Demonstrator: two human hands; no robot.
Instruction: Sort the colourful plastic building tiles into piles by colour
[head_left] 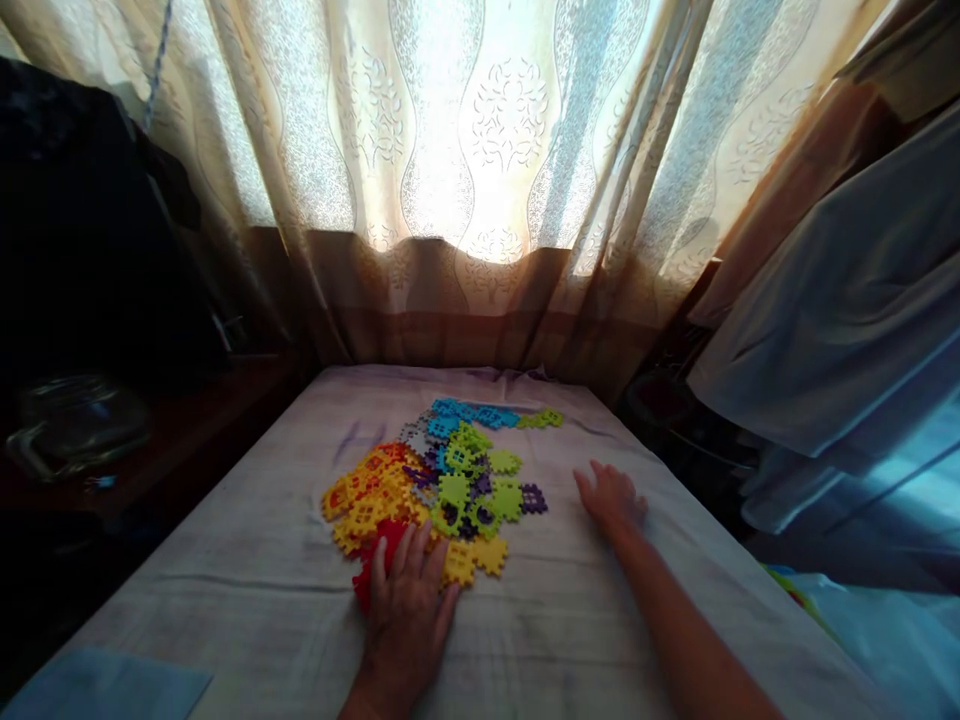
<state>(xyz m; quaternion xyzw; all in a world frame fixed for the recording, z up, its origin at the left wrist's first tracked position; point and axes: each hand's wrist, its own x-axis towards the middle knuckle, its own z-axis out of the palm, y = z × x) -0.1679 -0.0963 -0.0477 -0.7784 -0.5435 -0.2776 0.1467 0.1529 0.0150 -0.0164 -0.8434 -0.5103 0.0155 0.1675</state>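
A heap of flat, notched plastic building pieces lies on a cloth-covered table (555, 630). My left hand (409, 590) rests with fingers spread over red pieces (366, 580) and beside yellow pieces (460, 563) at the near edge of the heap. Orange and yellow pieces (367, 490) are on the left, green pieces (454, 490) and dark purple pieces (534, 498) on the right. Blue pieces (450, 412) and grey pieces (414, 437) sit farther back. My right hand (611, 497) is apart from the heap, at its right, fingers spread and nothing in them.
Patterned curtains (510, 120) hang behind the table. A glass jug (82, 425) stands on a dark surface at the left. Hanging clothes (840, 290) are on the right, above a translucent plastic bag (877, 620). A light blue sheet (112, 685) lies at the near left corner.
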